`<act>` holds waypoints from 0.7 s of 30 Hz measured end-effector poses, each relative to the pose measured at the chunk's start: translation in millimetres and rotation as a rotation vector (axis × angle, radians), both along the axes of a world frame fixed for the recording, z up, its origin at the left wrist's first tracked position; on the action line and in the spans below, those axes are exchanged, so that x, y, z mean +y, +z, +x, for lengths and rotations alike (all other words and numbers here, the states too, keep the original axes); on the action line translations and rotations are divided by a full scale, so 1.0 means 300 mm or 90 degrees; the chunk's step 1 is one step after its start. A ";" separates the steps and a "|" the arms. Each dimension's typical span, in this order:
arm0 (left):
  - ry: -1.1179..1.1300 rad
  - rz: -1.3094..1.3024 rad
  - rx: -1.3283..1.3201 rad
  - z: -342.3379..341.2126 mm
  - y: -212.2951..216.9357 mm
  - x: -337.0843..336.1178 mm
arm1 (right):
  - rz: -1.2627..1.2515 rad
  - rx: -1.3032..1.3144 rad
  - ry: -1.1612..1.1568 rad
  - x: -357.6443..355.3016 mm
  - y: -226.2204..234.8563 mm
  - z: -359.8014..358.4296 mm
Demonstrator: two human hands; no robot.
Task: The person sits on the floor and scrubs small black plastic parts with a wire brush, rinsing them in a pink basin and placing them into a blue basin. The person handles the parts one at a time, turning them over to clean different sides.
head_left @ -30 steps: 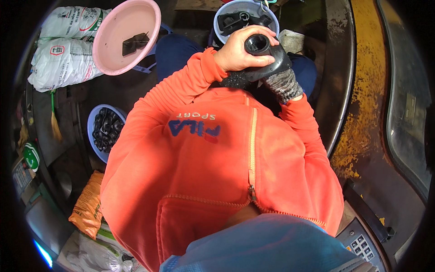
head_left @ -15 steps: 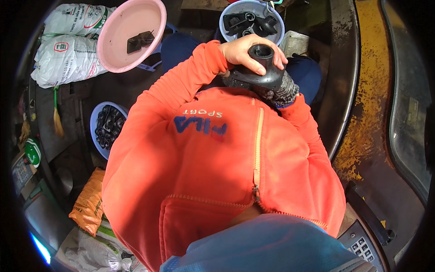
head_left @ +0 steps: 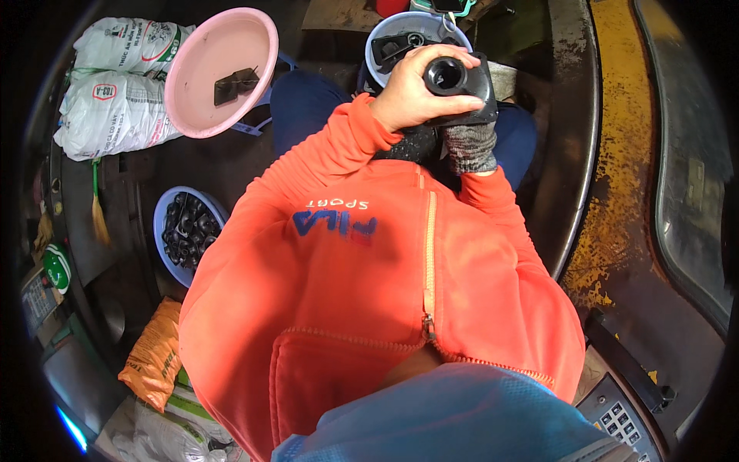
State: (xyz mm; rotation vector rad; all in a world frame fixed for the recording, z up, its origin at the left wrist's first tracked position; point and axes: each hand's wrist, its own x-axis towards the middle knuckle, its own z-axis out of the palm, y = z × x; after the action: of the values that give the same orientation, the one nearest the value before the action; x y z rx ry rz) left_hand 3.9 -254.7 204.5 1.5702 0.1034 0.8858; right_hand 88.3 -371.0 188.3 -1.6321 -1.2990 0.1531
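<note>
In front of my chest I hold a black moulded part (head_left: 479, 77) with a round, hollow neck and a wider, flat-edged base. Its opening faces up towards me. My left hand (head_left: 416, 91), bare, curls its fingers and thumb around the neck. My right hand (head_left: 471, 146), in a grey knitted glove, is under and behind the base; its fingers are mostly hidden by the part. Just beyond my hands stands a blue basin (head_left: 371, 48) holding more black parts.
To the left, a pink basin (head_left: 175, 92) contains a flat dark piece. A smaller blue tub (head_left: 160, 231) is filled with small black pieces. White sacks (head_left: 115, 115) and an orange bag (head_left: 154, 354) lie on the left. A rusty yellow machine frame (head_left: 616, 154) runs along the right.
The black part has tilted, so more of its opening and squared base shows. My left hand has shifted its grip around the neck, and the gloved right hand has turned more upright.
</note>
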 end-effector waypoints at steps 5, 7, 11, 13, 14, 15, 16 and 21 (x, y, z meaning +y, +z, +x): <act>0.093 0.178 0.019 -0.026 0.005 -0.020 | -0.003 -0.009 -0.015 0.013 -0.013 -0.039; 0.078 0.202 -0.004 -0.034 0.024 -0.010 | -0.011 -0.010 0.003 0.010 0.006 -0.037; -0.045 0.120 -0.042 -0.050 0.050 0.008 | -0.034 -0.015 0.097 -0.002 0.068 -0.021; -0.103 0.075 -0.060 -0.055 0.049 0.010 | -0.043 -0.048 0.152 0.002 0.091 -0.011; -0.122 0.065 -0.070 -0.056 0.047 0.012 | -0.057 0.064 0.182 0.009 0.097 -0.008; -0.140 0.055 -0.081 -0.058 0.043 0.014 | -0.058 0.079 0.193 0.013 0.099 -0.009; -0.161 0.047 -0.083 -0.060 0.040 0.017 | -0.063 0.104 0.197 0.019 0.100 -0.006; -0.240 0.024 -0.079 -0.066 0.038 0.032 | -0.070 -0.082 0.221 0.026 0.084 -0.013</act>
State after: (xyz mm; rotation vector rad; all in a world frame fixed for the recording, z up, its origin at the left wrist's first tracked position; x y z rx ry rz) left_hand -15.9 -245.1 215.8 1.4998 -0.2910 0.6861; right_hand 84.5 -363.1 213.4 -1.5146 -1.6940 0.3388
